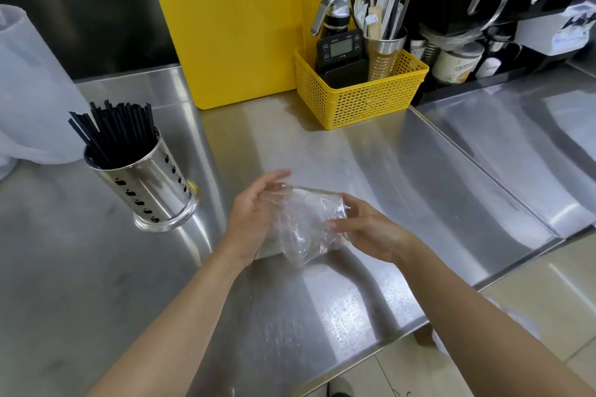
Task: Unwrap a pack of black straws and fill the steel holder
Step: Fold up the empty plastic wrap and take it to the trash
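A perforated steel holder (151,190) stands at the left of the steel counter, packed with black straws (116,132) that stick up and lean left. Near the middle of the counter, both hands hold a crumpled clear plastic wrapper (303,222) with no straws visible in it. My left hand (254,213) cups its left side, fingers partly spread. My right hand (367,232) pinches its right edge.
A yellow basket (358,100) at the back holds a scale, a whipper and a cup of wrapped straws. A yellow cutting board (232,26) leans behind it. A translucent plastic bag (29,90) sits at the far left. The counter edge (354,361) runs diagonally at lower right.
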`<state>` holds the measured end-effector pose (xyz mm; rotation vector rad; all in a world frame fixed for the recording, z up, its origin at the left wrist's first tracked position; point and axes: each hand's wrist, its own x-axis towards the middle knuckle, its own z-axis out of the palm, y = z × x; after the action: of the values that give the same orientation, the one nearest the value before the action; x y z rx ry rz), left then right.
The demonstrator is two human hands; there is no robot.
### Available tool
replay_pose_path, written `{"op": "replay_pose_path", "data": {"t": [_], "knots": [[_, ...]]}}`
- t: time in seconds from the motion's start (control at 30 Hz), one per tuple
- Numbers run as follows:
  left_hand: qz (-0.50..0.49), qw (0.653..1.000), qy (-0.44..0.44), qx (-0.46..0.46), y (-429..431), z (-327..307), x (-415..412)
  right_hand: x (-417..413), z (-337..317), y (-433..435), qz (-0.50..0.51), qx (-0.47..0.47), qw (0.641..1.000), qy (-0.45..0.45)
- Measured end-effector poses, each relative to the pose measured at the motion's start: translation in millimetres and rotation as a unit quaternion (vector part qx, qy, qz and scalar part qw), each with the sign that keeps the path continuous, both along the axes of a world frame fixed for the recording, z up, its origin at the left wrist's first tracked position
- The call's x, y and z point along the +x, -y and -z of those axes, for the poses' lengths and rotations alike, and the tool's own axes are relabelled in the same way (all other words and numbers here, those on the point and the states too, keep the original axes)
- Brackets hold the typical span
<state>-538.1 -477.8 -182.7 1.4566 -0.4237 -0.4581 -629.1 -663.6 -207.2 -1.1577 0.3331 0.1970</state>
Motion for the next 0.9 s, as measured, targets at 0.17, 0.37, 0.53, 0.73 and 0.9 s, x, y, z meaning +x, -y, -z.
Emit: {"op": "replay_pose_path", "data": {"t": [0.17,0.37,0.53,0.73,0.9], "knots": [[0.118,0.934,-0.332,-0.059,1,-4,1,-8,-1,9,0.118,-0.045,0.991,0.044],[0.162,0.934,-0.295,0.118,33,-7,-17,-28,3,33,0.192,-0.143,0.970,0.033],[0.137,0.949,-0.233,0.161,77,-7,-38,-60,-2,65,0.231,-0.137,0.963,0.037],[0.115,0.965,-0.181,0.148,148,-6,-86,-122,-4,124,0.280,-0.137,0.950,0.012],[0.136,0.970,-0.167,0.118,231,-6,-150,-190,5,191,0.345,-0.118,0.931,-0.010]]}}
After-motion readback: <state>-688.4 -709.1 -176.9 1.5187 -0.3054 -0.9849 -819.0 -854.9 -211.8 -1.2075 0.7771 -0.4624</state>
